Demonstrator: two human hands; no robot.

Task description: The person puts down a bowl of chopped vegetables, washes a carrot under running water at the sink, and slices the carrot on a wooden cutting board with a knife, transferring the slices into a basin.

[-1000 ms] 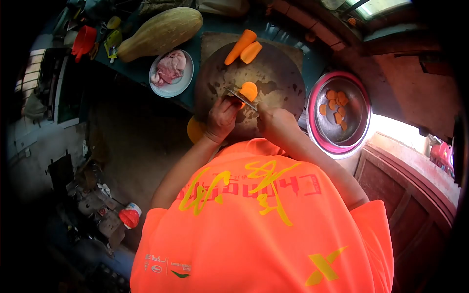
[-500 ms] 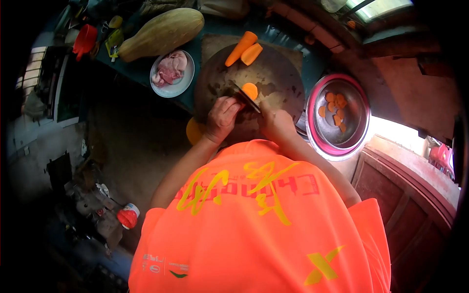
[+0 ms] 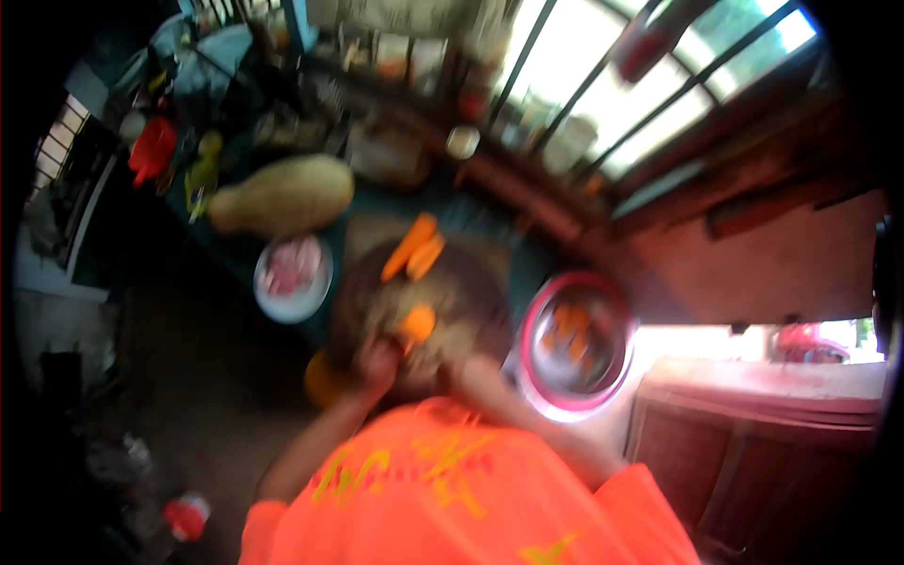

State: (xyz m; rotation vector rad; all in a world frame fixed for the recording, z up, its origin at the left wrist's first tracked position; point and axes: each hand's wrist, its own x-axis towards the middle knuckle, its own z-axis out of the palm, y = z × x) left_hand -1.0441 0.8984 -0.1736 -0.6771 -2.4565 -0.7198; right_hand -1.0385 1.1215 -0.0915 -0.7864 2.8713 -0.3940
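Motion blur smears the whole view. On the round chopping board (image 3: 480,306), a piece of carrot (image 3: 416,324) lies at the fingertips of my left hand (image 3: 379,363). Those fingers are curled in against the carrot. My right hand (image 3: 471,375) is closed at the near side of the board, on the handle of a knife whose blade is lost in the blur. Farther back on the board rest two larger carrot pieces, a long one (image 3: 409,247) and a shorter one (image 3: 426,257).
Right of the board stands a metal bowl inside a pink-rimmed basin (image 3: 629,348), holding several carrot pieces (image 3: 568,330). To the left are a white plate (image 3: 290,308) with raw meat (image 3: 293,266) and a large pale gourd (image 3: 282,195). A barred window (image 3: 603,85) is behind.
The head view has tilted up and swung, so the board and hands sit lower and farther left, and more window shows. My hands stay together at the carrot.
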